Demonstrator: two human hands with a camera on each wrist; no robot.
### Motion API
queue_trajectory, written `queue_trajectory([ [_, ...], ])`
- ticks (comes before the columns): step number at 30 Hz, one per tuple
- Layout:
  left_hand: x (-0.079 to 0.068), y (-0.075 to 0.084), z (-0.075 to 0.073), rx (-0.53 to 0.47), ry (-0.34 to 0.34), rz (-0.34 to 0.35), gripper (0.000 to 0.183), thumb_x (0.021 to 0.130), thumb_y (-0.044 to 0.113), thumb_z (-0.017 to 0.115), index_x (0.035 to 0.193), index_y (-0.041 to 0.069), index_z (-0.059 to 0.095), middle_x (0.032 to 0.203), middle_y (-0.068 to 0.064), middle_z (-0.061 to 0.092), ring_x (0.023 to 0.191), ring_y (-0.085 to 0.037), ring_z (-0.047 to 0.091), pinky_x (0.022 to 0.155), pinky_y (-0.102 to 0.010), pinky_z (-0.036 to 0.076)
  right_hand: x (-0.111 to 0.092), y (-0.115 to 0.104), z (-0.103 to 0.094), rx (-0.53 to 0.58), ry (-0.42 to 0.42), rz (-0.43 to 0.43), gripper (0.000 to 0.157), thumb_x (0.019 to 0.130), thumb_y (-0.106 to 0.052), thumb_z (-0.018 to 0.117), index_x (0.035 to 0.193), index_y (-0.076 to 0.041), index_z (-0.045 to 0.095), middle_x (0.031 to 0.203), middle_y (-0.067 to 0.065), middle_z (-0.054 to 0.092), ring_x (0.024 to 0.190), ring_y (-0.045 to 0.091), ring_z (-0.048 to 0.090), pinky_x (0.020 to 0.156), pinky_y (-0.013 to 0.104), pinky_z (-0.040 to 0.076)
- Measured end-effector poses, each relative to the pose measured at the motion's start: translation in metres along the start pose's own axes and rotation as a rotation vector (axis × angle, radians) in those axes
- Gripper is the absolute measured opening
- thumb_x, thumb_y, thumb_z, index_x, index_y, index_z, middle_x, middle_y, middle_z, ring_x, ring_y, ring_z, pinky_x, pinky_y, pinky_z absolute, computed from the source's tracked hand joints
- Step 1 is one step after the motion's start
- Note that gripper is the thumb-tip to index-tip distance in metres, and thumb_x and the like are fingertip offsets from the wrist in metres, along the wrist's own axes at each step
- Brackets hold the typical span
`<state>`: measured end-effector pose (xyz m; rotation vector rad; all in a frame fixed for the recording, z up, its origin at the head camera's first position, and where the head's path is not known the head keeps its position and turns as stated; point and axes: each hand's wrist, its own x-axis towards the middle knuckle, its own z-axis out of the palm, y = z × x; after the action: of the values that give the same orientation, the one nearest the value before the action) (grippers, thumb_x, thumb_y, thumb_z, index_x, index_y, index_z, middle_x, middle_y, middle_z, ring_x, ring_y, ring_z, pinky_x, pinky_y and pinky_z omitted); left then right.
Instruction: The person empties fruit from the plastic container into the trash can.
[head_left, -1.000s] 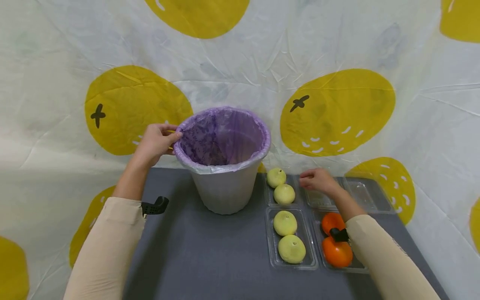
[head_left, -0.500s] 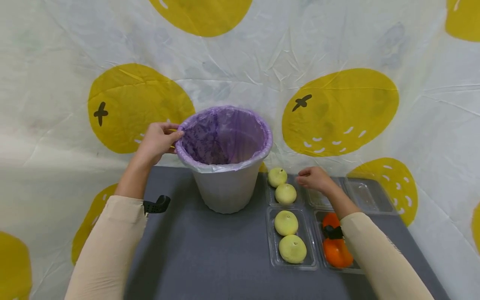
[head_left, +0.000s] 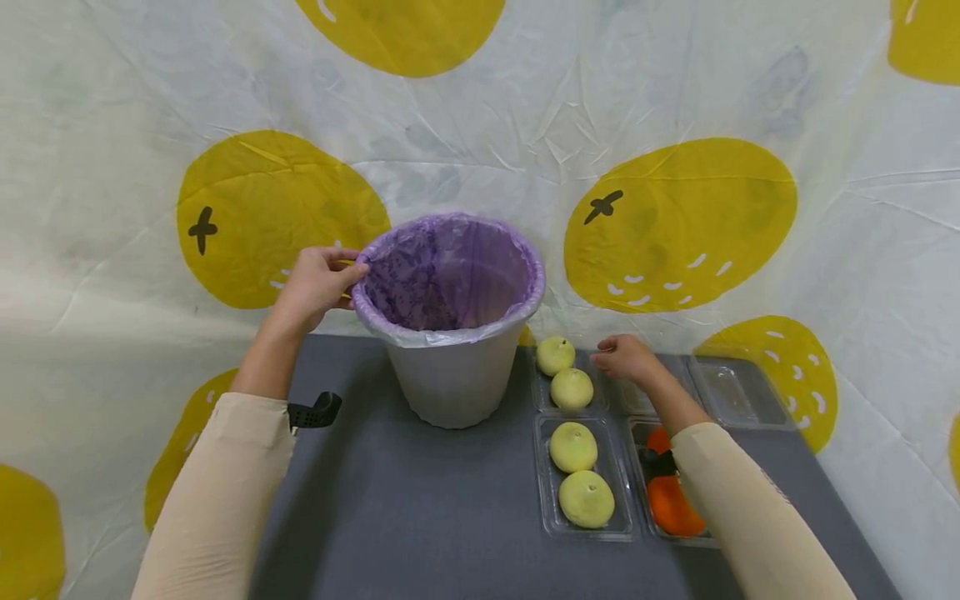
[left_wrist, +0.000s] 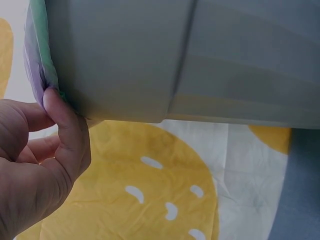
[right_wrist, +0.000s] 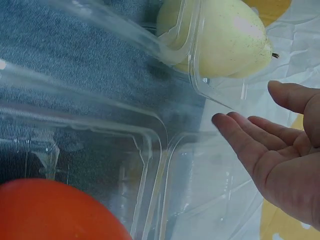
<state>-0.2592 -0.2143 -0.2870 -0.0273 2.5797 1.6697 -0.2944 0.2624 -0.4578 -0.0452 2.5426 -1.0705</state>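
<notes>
My left hand (head_left: 311, 287) pinches the rim of a pale grey trash can (head_left: 450, 383) on its left side. A purple bag (head_left: 487, 275) lines the can and folds over its rim. In the left wrist view, the thumb and fingers clasp the bag's folded edge (left_wrist: 37, 65). My right hand (head_left: 628, 360) hovers over the back trays, fingers extended and holding nothing. Just left of it, two pale yellow-green pears (head_left: 572, 389) lie in a clear plastic tray; the right wrist view shows a pear (right_wrist: 225, 37) beyond the fingertips.
A nearer clear tray (head_left: 550, 518) holds two more pears (head_left: 587, 500). Beside it, orange-red round fruits (head_left: 675, 506) sit in another tray, partly hidden by my right sleeve. A tray with nothing in it (head_left: 731, 392) stands at the back right. A printed cloth (head_left: 480, 117) hangs behind the dark table.
My right hand has shifted slightly left toward the back pears, and its sleeve now covers more of the orange-red fruits. The left hand keeps its hold on the rim.
</notes>
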Motion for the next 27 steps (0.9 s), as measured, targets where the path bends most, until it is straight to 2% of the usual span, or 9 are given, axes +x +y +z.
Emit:
queue_trajectory([
  [4, 0.0, -0.001, 0.0, 0.0, -0.006, -0.002, 0.052, 0.107, 0.021, 0.058, 0.153, -0.001, 0.047, 0.138, -0.026, 0.056, 0.076, -0.006, 0.069, 0.068, -0.022, 0.061, 0.003, -0.001, 0.002, -0.02, -0.019, 0.032, 0.059, 0.109, -0.022, 0.053, 0.15, 0.016, 0.037, 0.145, 0.036, 0.051, 0.124, 0.046, 0.061, 0.101, 0.051, 0.056],
  [6, 0.001, -0.002, -0.001, -0.002, -0.006, -0.003, 0.052, 0.107, 0.021, 0.057, 0.153, -0.001, 0.046, 0.138, -0.026, 0.055, 0.076, -0.005, 0.069, 0.067, -0.022, 0.061, 0.004, -0.001, 0.003, -0.032, -0.024, 0.04, 0.057, 0.108, -0.022, 0.054, 0.148, 0.017, 0.04, 0.14, 0.036, 0.055, 0.119, 0.044, 0.065, 0.099, 0.05, 0.057],
  [12, 0.0, -0.002, -0.002, 0.001, -0.001, 0.004, 0.052, 0.107, 0.021, 0.057, 0.153, -0.001, 0.046, 0.138, -0.027, 0.056, 0.075, -0.005, 0.069, 0.067, -0.022, 0.061, 0.012, -0.002, 0.009, -0.052, -0.04, 0.066, 0.053, 0.106, -0.019, 0.058, 0.141, 0.02, 0.047, 0.129, 0.035, 0.062, 0.107, 0.039, 0.071, 0.088, 0.043, 0.062],
  [15, -0.001, 0.0, -0.002, 0.007, 0.0, 0.008, 0.052, 0.107, 0.021, 0.058, 0.152, -0.001, 0.047, 0.137, -0.026, 0.057, 0.075, -0.006, 0.069, 0.067, -0.022, 0.062, 0.016, -0.001, 0.011, -0.017, -0.045, 0.09, 0.05, 0.105, -0.017, 0.06, 0.136, 0.02, 0.051, 0.125, 0.034, 0.063, 0.105, 0.039, 0.071, 0.085, 0.041, 0.063],
  [20, -0.002, 0.0, -0.001, 0.01, -0.001, 0.014, 0.051, 0.107, 0.021, 0.058, 0.152, -0.002, 0.047, 0.135, -0.026, 0.057, 0.076, -0.007, 0.07, 0.068, -0.023, 0.062, 0.02, 0.002, 0.01, 0.068, -0.07, 0.11, 0.031, 0.102, -0.012, 0.063, 0.115, 0.016, 0.065, 0.1, 0.022, 0.071, 0.087, 0.028, 0.074, 0.079, 0.038, 0.064],
  [23, -0.001, -0.001, -0.001, -0.003, -0.001, 0.008, 0.052, 0.107, 0.021, 0.059, 0.152, -0.001, 0.047, 0.136, -0.026, 0.057, 0.076, -0.007, 0.069, 0.068, -0.023, 0.062, 0.021, 0.004, 0.012, 0.119, -0.086, 0.127, 0.028, 0.102, -0.007, 0.061, 0.115, 0.018, 0.065, 0.099, 0.023, 0.073, 0.088, 0.028, 0.075, 0.082, 0.04, 0.064],
  [27, 0.001, -0.003, -0.001, -0.008, -0.002, 0.008, 0.051, 0.106, 0.021, 0.059, 0.152, -0.001, 0.048, 0.135, -0.026, 0.057, 0.075, -0.007, 0.069, 0.068, -0.023, 0.062, 0.023, 0.005, 0.015, 0.149, -0.064, 0.158, 0.025, 0.103, -0.003, 0.059, 0.118, 0.018, 0.062, 0.1, 0.022, 0.072, 0.089, 0.029, 0.074, 0.082, 0.041, 0.064],
])
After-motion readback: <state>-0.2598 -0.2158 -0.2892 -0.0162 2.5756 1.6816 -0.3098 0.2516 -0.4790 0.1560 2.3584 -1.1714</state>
